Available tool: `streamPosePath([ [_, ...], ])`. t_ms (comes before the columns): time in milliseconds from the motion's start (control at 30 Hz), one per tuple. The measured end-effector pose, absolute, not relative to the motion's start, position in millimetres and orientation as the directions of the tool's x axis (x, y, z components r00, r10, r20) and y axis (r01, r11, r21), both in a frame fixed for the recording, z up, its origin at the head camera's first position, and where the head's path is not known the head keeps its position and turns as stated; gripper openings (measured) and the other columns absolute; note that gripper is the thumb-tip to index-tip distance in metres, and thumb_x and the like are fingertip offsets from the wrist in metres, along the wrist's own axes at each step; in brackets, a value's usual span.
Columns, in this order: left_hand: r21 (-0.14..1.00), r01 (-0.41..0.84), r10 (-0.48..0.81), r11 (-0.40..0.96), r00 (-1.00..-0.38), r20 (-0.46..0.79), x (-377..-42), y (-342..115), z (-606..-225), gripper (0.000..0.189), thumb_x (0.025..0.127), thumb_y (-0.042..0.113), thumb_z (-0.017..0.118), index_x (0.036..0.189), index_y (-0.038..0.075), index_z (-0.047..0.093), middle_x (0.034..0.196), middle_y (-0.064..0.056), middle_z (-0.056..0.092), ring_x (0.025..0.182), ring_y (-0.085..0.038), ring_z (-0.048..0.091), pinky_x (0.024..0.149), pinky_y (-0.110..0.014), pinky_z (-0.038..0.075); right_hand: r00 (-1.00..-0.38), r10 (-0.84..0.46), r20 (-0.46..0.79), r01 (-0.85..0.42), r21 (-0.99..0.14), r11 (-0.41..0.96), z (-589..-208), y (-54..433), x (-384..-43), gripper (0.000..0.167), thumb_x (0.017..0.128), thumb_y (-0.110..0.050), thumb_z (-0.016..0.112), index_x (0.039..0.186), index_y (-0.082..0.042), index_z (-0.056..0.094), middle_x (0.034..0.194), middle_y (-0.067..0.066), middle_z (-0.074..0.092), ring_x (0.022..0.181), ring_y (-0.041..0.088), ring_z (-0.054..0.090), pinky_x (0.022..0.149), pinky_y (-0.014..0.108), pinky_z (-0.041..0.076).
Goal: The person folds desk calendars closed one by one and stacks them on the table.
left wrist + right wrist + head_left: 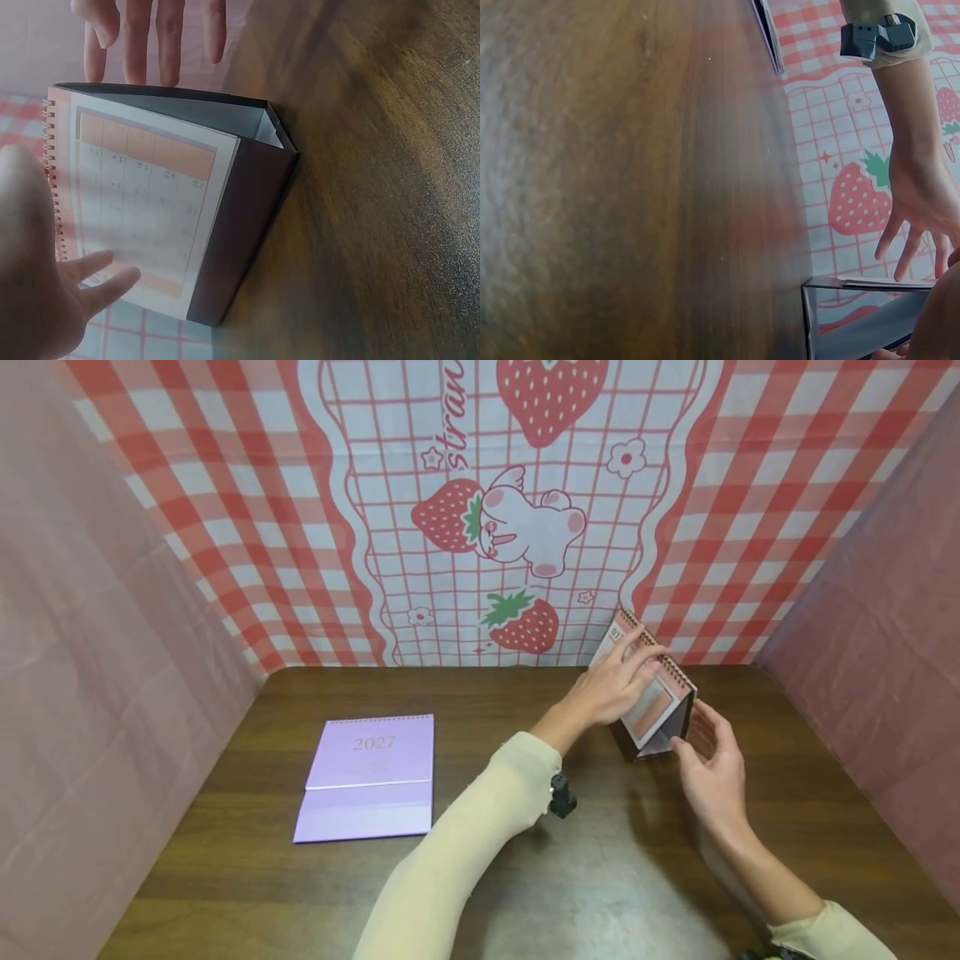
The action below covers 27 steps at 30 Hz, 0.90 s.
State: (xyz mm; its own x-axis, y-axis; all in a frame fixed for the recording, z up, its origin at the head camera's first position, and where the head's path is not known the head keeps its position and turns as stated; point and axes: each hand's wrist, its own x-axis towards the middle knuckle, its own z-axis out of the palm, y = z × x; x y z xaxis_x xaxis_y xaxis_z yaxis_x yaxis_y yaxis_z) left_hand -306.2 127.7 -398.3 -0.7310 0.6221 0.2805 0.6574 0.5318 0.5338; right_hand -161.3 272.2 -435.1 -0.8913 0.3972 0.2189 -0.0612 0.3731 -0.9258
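Note:
A pink spiral-bound desk calendar (651, 714) stands as a tent at the back right of the table. My left hand (611, 687) lies over its front page and top coil, fingers extended. In the left wrist view, two of these fingers (112, 289) are at the printed month page. On the calendar's right side is my right hand (716, 772), thumb by the side opening. Its straight fingers (169, 45) reach to the dark back board (172, 91) in the left wrist view. The right wrist view shows the calendar's hollow side (862, 319), partly covered by the right hand.
A purple 2027 calendar (367, 768) lies on the left of the brown wooden table (585, 877). A strawberry-patterned cloth (450, 602) hangs right behind the table's back edge. Pink cloth walls (877, 585) close in both sides.

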Motion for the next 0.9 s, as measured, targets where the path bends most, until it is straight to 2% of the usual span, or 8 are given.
streamPosePath([
  [200, 0.541, 0.652, 0.62, 0.531, -0.734, 0.277, -306, 127, -398, 0.054, 0.123, 0.05, 0.026, 0.17, 0.036, 0.046, 0.193, 0.001, 0.01, 0.174, -0.033, 0.036, 0.133, -0.062, 0.045, -0.892, 0.388, 0.232, -0.065, -0.915, 0.398, -435, 276, -161, 0.073, 0.107, 0.002, 0.062, 0.175, -0.013, 0.041, 0.178, 0.019, 0.044, 0.158, 0.035, 0.047, 0.105, -0.002, 0.047],
  [267, 0.541, 0.652, 0.619, 0.531, -0.735, 0.276, -306, 127, -397, 0.054, 0.123, 0.05, 0.025, 0.17, 0.036, 0.046, 0.193, 0.002, 0.01, 0.173, -0.033, 0.036, 0.133, -0.062, 0.045, -0.89, 0.391, 0.235, -0.067, -0.915, 0.398, -435, 276, -161, 0.074, 0.107, 0.002, 0.062, 0.175, -0.015, 0.041, 0.179, 0.017, 0.039, 0.156, 0.029, 0.047, 0.103, -0.003, 0.046],
  [333, 0.543, 0.65, 0.619, 0.532, -0.736, 0.275, -306, 127, -397, 0.054, 0.123, 0.05, 0.025, 0.17, 0.036, 0.046, 0.193, 0.002, 0.01, 0.173, -0.033, 0.036, 0.133, -0.062, 0.045, -0.884, 0.4, 0.242, -0.072, -0.916, 0.395, -434, 275, -161, 0.074, 0.106, 0.003, 0.063, 0.174, -0.015, 0.043, 0.174, 0.012, 0.039, 0.15, 0.018, 0.049, 0.101, -0.005, 0.045],
  [467, 0.545, 0.651, 0.615, 0.528, -0.736, 0.283, -306, 127, -397, 0.054, 0.123, 0.05, 0.025, 0.17, 0.036, 0.046, 0.193, 0.002, 0.01, 0.173, -0.033, 0.037, 0.133, -0.061, 0.045, -0.87, 0.421, 0.254, -0.08, -0.917, 0.39, -434, 274, -163, 0.075, 0.104, 0.005, 0.064, 0.174, -0.017, 0.044, 0.143, -0.007, 0.049, 0.131, -0.004, 0.049, 0.099, -0.005, 0.047],
  [567, 0.547, 0.651, 0.612, 0.527, -0.737, 0.286, -305, 126, -397, 0.053, 0.123, 0.05, 0.026, 0.17, 0.037, 0.047, 0.193, 0.002, 0.011, 0.172, -0.034, 0.038, 0.133, -0.061, 0.046, -0.873, 0.426, 0.238, -0.066, -0.922, 0.381, -433, 276, -167, 0.076, 0.106, 0.003, 0.062, 0.176, -0.017, 0.041, 0.136, -0.014, 0.052, 0.14, 0.009, 0.058, 0.103, 0.0, 0.05],
  [700, 0.549, 0.646, 0.612, 0.53, -0.74, 0.279, -305, 126, -398, 0.053, 0.123, 0.05, 0.025, 0.17, 0.038, 0.046, 0.193, 0.003, 0.01, 0.172, -0.033, 0.039, 0.132, -0.06, 0.047, -0.886, 0.413, 0.211, -0.063, -0.937, 0.343, -432, 281, -171, 0.076, 0.109, 0.001, 0.058, 0.178, -0.017, 0.033, 0.161, 0.009, 0.057, 0.16, 0.034, 0.051, 0.108, 0.003, 0.048],
  [800, 0.552, 0.648, 0.616, 0.525, -0.737, 0.278, -305, 127, -399, 0.053, 0.123, 0.05, 0.025, 0.17, 0.037, 0.046, 0.194, 0.002, 0.009, 0.172, -0.033, 0.039, 0.133, -0.061, 0.046, -0.89, 0.403, 0.213, -0.074, -0.94, 0.333, -429, 282, -171, 0.075, 0.109, 0.0, 0.057, 0.179, -0.017, 0.032, 0.176, 0.019, 0.048, 0.164, 0.036, 0.048, 0.109, 0.002, 0.047],
  [900, 0.553, 0.648, 0.618, 0.524, -0.736, 0.277, -305, 127, -399, 0.053, 0.123, 0.05, 0.025, 0.171, 0.037, 0.045, 0.194, 0.003, 0.008, 0.172, -0.034, 0.038, 0.134, -0.061, 0.044, -0.892, 0.398, 0.215, -0.074, -0.937, 0.341, -425, 282, -171, 0.074, 0.11, -0.002, 0.057, 0.178, -0.018, 0.034, 0.18, 0.016, 0.045, 0.166, 0.034, 0.047, 0.114, 0.004, 0.047],
])
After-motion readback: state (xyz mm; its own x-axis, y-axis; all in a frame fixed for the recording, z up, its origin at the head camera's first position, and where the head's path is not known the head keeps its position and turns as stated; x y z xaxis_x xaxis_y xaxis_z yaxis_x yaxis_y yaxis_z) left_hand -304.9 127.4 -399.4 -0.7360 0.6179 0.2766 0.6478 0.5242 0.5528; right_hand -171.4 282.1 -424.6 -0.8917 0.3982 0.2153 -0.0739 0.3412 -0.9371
